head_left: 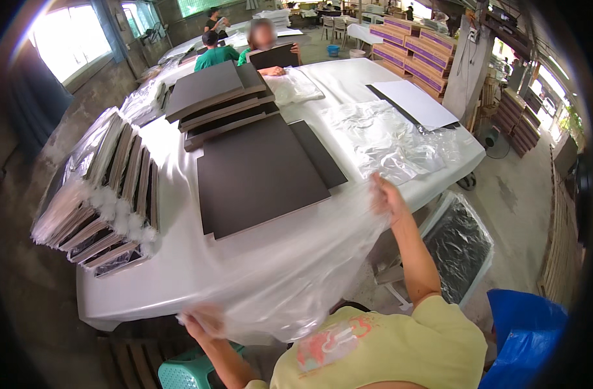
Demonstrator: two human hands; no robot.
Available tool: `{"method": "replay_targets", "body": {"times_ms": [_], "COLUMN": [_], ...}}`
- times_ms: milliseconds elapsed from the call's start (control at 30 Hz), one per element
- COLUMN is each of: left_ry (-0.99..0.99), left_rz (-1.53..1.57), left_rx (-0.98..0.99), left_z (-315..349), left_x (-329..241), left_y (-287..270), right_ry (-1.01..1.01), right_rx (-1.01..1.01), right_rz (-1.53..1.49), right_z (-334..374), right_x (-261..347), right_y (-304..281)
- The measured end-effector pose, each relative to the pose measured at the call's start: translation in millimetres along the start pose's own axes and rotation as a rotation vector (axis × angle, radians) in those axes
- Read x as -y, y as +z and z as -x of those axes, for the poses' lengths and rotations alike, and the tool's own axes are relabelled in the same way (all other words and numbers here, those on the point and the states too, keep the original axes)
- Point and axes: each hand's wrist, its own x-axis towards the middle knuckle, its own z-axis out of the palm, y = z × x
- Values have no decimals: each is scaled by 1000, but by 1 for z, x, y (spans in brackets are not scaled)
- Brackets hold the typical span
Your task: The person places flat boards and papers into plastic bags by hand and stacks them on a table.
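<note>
A clear plastic bag or sheet (290, 272) stretches between my two hands over the near edge of the table. My left hand (203, 322), slightly blurred, grips its near-left corner low by the table edge. Higher up and to the right, my right hand (388, 200) pinches its other end, fingers also smeared. Just beyond the plastic lies a flat dark board (257, 175) with notched corners, partly over another dark board (319, 152). Several more dark boards (209, 91) are stacked behind it. To the right lies a crumpled pile of clear plastic (387, 139).
Plastic-wrapped boards (108, 194) stand in a bundle at the table's left. A white sheet (416, 102) lies far right. A person (264, 39) works across the table. Below are a green stool (186, 373), a wrapped panel (458, 246) and a blue bag (523, 337).
</note>
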Motion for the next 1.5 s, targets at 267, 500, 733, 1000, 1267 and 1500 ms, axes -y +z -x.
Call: {"method": "replay_targets", "body": {"times_ms": [267,500,733,1000,1267,1500], "left_ry": [-678,-160,-227,210,-798,-312], "left_rz": [-875,-131,28,185,-334,348], "left_rx": [151,-162,-364,-114,76,-404], "left_z": [-64,-62,-28,-85,-49,-41], "left_x": [35,54,103,32,134,129], "left_y": [39,41,34,45,61,34], "right_ry": [-253,281,-612,395,-745,-834], "right_rx": [63,386,440,394,37,362], "right_rz": [-123,240,-591,472,-216,-808], "right_z": [13,42,11,78,17,32], "right_x": [-11,-66,61,-83,16,36], "right_y": [-15,-23,-14,-61,-47,13]}}
